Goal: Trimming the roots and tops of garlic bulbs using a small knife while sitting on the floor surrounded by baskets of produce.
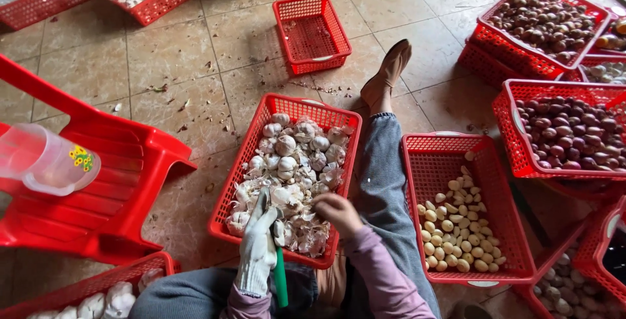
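Seen from above, the left hand (257,248) wears a white work glove, its grip closed around a green-handled tool. The bare right hand (337,213) is curled loosely just beside it, knuckles up. Both forearms, in mauve sleeves, reach forward over the lap.

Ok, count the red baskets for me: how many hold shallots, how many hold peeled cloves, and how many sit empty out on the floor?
Shallot baskets: 2
Peeled clove basket: 1
Empty basket: 1
Total: 4
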